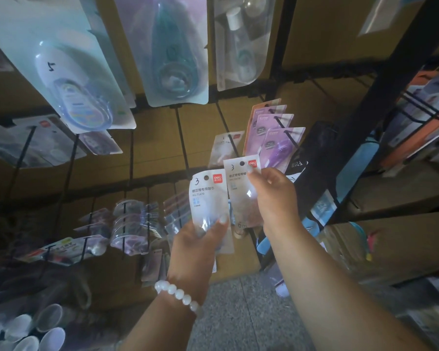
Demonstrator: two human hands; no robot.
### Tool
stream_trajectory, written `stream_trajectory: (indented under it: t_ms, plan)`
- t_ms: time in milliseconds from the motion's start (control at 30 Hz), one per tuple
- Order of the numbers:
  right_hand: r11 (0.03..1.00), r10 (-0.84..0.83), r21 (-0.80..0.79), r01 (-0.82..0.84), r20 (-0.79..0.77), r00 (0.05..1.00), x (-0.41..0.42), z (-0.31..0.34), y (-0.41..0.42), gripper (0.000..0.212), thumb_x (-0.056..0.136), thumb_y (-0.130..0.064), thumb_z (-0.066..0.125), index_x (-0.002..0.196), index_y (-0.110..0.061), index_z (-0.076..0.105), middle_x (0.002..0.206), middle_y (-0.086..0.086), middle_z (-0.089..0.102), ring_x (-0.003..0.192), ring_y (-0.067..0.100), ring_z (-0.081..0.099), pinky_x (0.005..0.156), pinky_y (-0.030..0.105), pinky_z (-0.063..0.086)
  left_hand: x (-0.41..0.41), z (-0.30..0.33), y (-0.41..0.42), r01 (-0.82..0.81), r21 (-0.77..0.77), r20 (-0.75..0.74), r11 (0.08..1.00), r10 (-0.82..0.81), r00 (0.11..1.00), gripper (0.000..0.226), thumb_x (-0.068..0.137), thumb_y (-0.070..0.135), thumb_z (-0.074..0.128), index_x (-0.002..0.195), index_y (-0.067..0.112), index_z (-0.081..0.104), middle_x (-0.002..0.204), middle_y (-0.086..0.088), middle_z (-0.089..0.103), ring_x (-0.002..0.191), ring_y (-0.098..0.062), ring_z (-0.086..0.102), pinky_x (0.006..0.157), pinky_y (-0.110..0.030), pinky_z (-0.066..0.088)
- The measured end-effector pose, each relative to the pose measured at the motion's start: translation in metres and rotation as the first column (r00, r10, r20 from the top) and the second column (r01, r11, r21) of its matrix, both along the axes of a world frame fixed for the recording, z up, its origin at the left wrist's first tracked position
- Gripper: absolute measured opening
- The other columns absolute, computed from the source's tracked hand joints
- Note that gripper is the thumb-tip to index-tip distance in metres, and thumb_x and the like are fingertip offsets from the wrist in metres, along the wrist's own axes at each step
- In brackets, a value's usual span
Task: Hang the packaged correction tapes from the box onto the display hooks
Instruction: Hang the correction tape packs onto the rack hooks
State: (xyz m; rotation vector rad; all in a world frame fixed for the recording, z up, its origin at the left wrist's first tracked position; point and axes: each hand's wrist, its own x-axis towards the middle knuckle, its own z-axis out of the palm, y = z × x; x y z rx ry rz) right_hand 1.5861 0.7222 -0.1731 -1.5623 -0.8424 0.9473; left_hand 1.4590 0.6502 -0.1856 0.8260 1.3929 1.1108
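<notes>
Our right hand (269, 196) pinches one upright pack (241, 178), its hole just below the hook (235, 150); our left hand (198, 239) grips another pack (205, 198).

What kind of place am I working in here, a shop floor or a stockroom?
Probably a stationery shop's display wall, though possibly a stockroom. Packaged correction tapes hang on black display hooks, cardboard cartons sit behind the rack, and each hand holds a priced packet.
</notes>
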Motion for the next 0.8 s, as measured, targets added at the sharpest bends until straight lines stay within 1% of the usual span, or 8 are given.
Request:
stream_trajectory:
  t_ms: [167, 300, 400, 500, 600, 633, 700, 800]
  plan:
    - [1.000, 0.023, 0.010, -0.024, 0.059, 0.998, -0.004, -0.004, 0.011, 0.043, 0.083, -0.029, 0.066, 0.080, 0.011, 0.054, 0.077, 0.031, 0.053, 0.064, 0.018, 0.043, 0.059, 0.026, 0.034, -0.001, 0.000, 0.000, 0.004, 0.014, -0.029, 1.000, -0.003, 1.000, 0.014, 0.086, 0.028, 0.068, 0.074, 0.031, 0.075, 0.082, 0.000, 0.078, 0.081, -0.018, 0.073, 0.077, -0.037, 0.059]
    - [0.998, 0.059, -0.029, -0.058, 0.069, 0.996, -0.004, -0.002, 0.037, 0.036, 0.086, -0.030, 0.063, 0.073, 0.002, 0.054, 0.064, 0.011, 0.047, 0.057, 0.017, 0.041, 0.039, 0.013, 0.028, 0.000, 0.003, 0.000, 0.009, 0.010, -0.031, 1.000, -0.009, 0.999, 0.018, 0.087, 0.026, 0.067, 0.070, 0.029, 0.073, 0.071, 0.004, 0.076, 0.066, -0.006, 0.070, 0.073, -0.034, 0.057]
    - [0.992, 0.126, -0.043, -0.121, 0.129, 0.984, -0.004, 0.000, 0.059, 0.032, 0.091, -0.027, 0.058, 0.077, 0.001, 0.053, 0.064, 0.010, 0.045, 0.052, 0.015, 0.038, 0.035, 0.009, 0.028, 0.002, 0.003, 0.002, 0.007, 0.011, -0.022, 1.000, -0.007, 1.000, 0.013, 0.089, 0.026, 0.065, 0.077, 0.026, 0.071, 0.068, 0.007, 0.076, 0.063, -0.004, 0.070, 0.070, -0.032, 0.056]
    - [0.986, 0.167, -0.047, -0.161, 0.173, 0.971, -0.004, -0.001, 0.072, 0.028, 0.091, -0.031, 0.059, 0.081, -0.005, 0.054, 0.062, 0.003, 0.049, 0.053, 0.012, 0.043, 0.044, 0.006, 0.032, 0.004, 0.002, 0.003, 0.007, 0.012, 0.000, 1.000, -0.007, 1.000, 0.014, 0.088, 0.036, 0.066, 0.079, 0.029, 0.073, 0.073, 0.006, 0.077, 0.072, -0.015, 0.070, 0.070, -0.035, 0.053]
    - [0.990, 0.122, -0.092, -0.108, 0.157, 0.980, 0.002, -0.002, 0.058, 0.034, 0.087, -0.039, 0.062, 0.102, -0.009, 0.061, 0.089, 0.000, 0.063, 0.082, 0.016, 0.059, 0.060, 0.018, 0.038, 0.006, 0.003, 0.002, 0.019, 0.021, 0.017, 1.000, -0.020, 1.000, 0.022, 0.082, 0.053, 0.063, 0.077, 0.034, 0.073, 0.073, 0.010, 0.076, 0.072, -0.011, 0.069, 0.071, -0.032, 0.052]
    - [0.993, 0.080, -0.098, -0.064, 0.165, 0.983, 0.005, 0.000, 0.044, 0.035, 0.087, -0.041, 0.060, 0.099, -0.008, 0.061, 0.086, 0.000, 0.062, 0.083, 0.018, 0.059, 0.060, 0.019, 0.038, 0.007, 0.003, 0.002, 0.028, 0.037, 0.003, 0.999, -0.028, 1.000, 0.027, 0.082, 0.056, 0.061, 0.080, 0.031, 0.072, 0.074, 0.011, 0.076, 0.071, -0.006, 0.069, 0.072, -0.028, 0.054]
    - [0.996, 0.062, -0.070, -0.058, 0.054, 0.997, 0.007, 0.008, 0.008, 0.037, 0.089, -0.044, 0.056, 0.090, -0.007, 0.064, 0.077, 0.001, 0.063, 0.077, 0.017, 0.060, 0.066, 0.026, 0.042, 0.008, 0.002, 0.002, 0.057, 0.059, -0.053, 0.997, -0.054, 0.997, 0.036, 0.083, 0.060, 0.055, 0.088, 0.028, 0.070, 0.082, 0.006, 0.077, 0.080, -0.008, 0.072, 0.077, -0.032, 0.057]
    - [0.973, 0.226, -0.024, -0.228, -0.080, 0.971, -0.001, 0.019, -0.036, 0.030, 0.085, -0.046, 0.061, 0.085, -0.018, 0.070, 0.085, 0.007, 0.072, 0.081, 0.017, 0.066, 0.075, 0.036, 0.051, 0.011, 0.003, 0.001, 0.123, 0.090, -0.102, 0.988, -0.114, 0.988, 0.032, 0.087, 0.053, 0.055, 0.096, 0.026, 0.070, 0.093, -0.001, 0.078, 0.089, -0.015, 0.073, 0.079, -0.032, 0.058]
